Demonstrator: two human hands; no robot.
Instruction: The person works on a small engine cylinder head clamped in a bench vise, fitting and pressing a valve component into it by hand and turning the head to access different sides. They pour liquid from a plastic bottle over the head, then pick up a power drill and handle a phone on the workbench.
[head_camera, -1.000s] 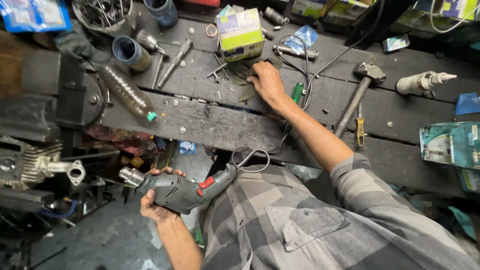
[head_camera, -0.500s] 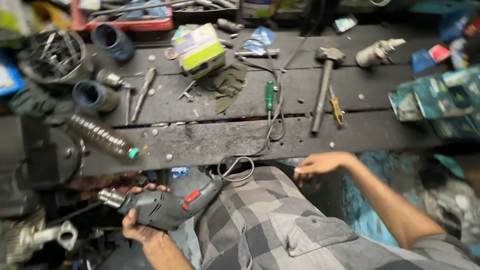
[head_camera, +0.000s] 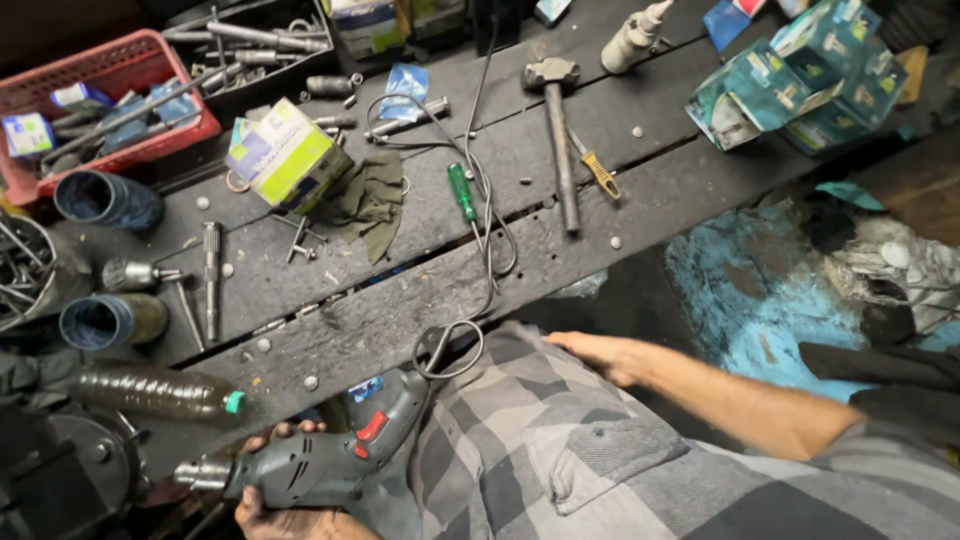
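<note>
While the left hand (head_camera: 285, 510) is wrapped tight around the grip of a grey electric drill (head_camera: 310, 465), fingers curling over the body from below, the tool lies level at the person's lap, its chuck pointing away from the body to that hand's outer side. Its red switch sits just beyond the fingers. The right hand (head_camera: 600, 352) rests flat and empty on the checked shirt (head_camera: 560, 450), fingers stretched out together, well apart from the drill. From the drill's rear a black cord (head_camera: 480, 230) loops just ahead of the left hand and runs up over the dark workbench (head_camera: 650, 190), passing a green screwdriver (head_camera: 462, 192) and, further out, a hammer (head_camera: 557, 130). A plastic bottle (head_camera: 155, 392) lies on its side near the chuck. As I judge it, the drill is held ready but not pressed to anything; putting it to work would call for a second, steadying hand and slack in the cord.
</note>
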